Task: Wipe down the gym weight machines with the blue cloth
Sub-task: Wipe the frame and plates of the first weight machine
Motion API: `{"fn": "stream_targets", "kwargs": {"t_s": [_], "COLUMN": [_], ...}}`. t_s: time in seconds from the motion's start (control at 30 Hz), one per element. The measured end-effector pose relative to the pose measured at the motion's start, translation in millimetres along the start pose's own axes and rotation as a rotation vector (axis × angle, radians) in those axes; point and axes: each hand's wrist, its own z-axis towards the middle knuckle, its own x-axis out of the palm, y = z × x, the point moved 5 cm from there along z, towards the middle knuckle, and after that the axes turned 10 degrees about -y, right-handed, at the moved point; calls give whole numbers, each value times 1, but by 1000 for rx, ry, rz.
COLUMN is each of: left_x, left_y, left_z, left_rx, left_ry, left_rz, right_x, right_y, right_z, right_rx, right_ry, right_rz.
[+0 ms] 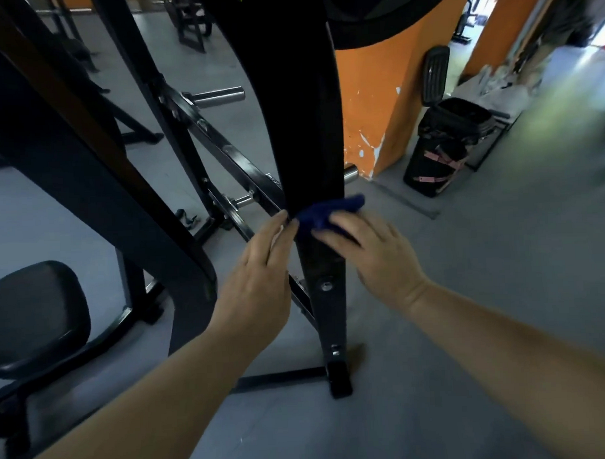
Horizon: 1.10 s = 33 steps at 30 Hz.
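The right hand (370, 251) lay flat with its fingers (332, 233) straight and slightly spread, pressing the blue cloth (328, 211) against the front of the black upright post (304, 126) of the weight machine, low on the post and above its bolt (325, 286). The cloth sat bunched under the fingertips, its far end poking past the post's right edge. The left hand (258, 275) rested its straight fingers (280, 226) against the post's left edge, close beside the cloth, holding nothing; it likely steadied the body while the other hand wiped. Beyond stood 1 black bin (445, 145) by an orange pillar (385, 99), and a padded seat (36, 314) at the lower left of the grey floor (469, 326)
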Motion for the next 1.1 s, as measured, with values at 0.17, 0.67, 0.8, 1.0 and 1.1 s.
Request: {"fn": "stream_targets", "kwargs": {"t_s": [0.17,0.67,0.8,1.0,1.1], "left_x": [44,197,216,236,238], "left_y": [-2,32,41,60,72], "left_z": [-17,-69,-68,-57,-47], "left_rx": [-54,-142,-215,-444,-501], "left_ry": [-60,-326,-457,-423,-378], "left_rz": [-86,-378,-534,-971,-1057], "right_x": [31,120,108,165,168], "right_y": [7,29,22,51,54], "right_z": [-43,-176,-152,-228,-238], "right_rx": [215,291,380,367,280], "right_ry": [-61,27,-350,-222,-212], "right_rz": [68,112,215,161,129]}}
